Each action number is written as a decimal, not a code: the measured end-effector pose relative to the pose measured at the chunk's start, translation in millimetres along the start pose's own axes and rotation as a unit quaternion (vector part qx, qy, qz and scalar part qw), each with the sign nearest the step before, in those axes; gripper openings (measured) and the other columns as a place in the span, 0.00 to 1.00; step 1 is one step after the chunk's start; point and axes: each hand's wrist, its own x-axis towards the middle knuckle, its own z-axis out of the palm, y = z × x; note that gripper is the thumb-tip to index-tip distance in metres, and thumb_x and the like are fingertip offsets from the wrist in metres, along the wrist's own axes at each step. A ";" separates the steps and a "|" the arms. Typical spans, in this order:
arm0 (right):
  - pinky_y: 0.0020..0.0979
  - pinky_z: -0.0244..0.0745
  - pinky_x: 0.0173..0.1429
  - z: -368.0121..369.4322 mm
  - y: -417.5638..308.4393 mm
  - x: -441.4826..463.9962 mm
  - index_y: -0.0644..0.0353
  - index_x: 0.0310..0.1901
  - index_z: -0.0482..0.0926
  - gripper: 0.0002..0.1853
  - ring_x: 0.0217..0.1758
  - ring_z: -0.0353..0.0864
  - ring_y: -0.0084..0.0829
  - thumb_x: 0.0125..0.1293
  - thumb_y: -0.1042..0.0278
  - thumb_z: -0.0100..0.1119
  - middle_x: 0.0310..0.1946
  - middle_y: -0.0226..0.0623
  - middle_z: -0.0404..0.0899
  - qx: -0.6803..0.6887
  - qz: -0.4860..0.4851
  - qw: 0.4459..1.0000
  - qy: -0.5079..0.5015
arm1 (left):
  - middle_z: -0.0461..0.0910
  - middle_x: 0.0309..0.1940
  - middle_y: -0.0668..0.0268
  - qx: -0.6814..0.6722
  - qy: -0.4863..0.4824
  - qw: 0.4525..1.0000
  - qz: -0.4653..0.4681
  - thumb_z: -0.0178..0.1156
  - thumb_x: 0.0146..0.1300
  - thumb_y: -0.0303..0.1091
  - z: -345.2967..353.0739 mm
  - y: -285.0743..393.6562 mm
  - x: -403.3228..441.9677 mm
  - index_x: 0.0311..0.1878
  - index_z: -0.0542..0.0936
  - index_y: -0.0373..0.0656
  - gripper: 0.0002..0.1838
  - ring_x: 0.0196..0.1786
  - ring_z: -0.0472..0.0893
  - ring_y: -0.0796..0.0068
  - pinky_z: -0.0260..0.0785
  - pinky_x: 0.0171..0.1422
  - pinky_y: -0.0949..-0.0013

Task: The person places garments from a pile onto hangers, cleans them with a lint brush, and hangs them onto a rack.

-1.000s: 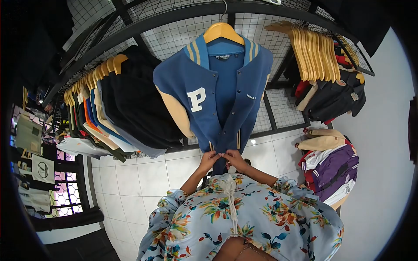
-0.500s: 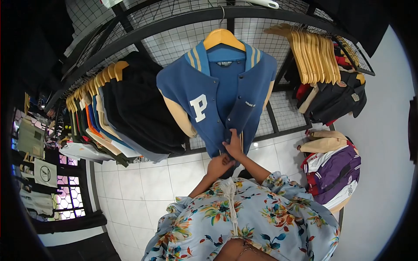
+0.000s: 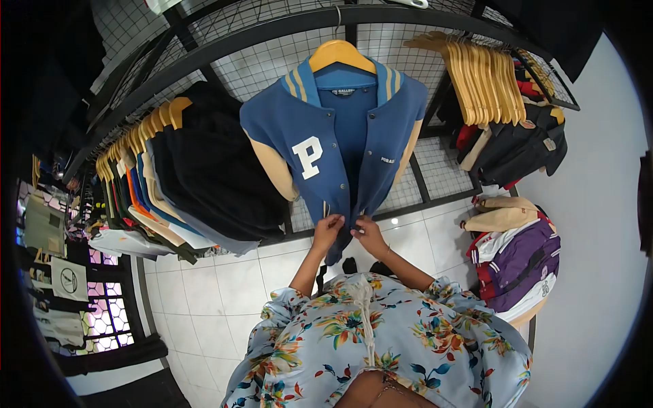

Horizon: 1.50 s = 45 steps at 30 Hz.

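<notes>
A blue varsity jacket (image 3: 320,136) with cream sleeves, a striped collar and a white letter P hangs from a wooden hanger (image 3: 339,54) in front of me. Its front is unfastened over most of its length. My left hand (image 3: 328,230) pinches the lower front edge on the P side. Opposite it, my right hand (image 3: 368,234) grips the other lower front edge, fingers closed on the fabric. A small gap separates the two hands. Fingers cover the lowest snaps, so I cannot tell how those stand.
Dark and coloured garments (image 3: 218,163) hang tightly on the left of the black rack (image 3: 265,37). Bare wooden hangers (image 3: 479,81) and a dark jacket (image 3: 524,146) hang at the right. Folded jackets, one purple (image 3: 520,262), lie low on the right, above white floor tiles (image 3: 231,292).
My hands have drawn apart to either side of the jacket's front opening. My left hand rose, and the right moved slightly lower. The lower front edges now sit separated.
</notes>
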 end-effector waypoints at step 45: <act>0.27 0.70 0.38 10.6 -23.4 -2.6 0.66 0.29 0.79 0.06 0.34 0.75 0.34 0.46 0.84 0.57 0.32 0.40 0.74 0.032 -0.054 0.975 0.215 | 0.77 0.17 0.62 0.176 0.129 0.969 0.117 0.63 0.48 0.29 14.2 44.7 -18.9 0.35 0.81 0.39 0.09 0.19 0.75 0.80 0.65 0.25 0.77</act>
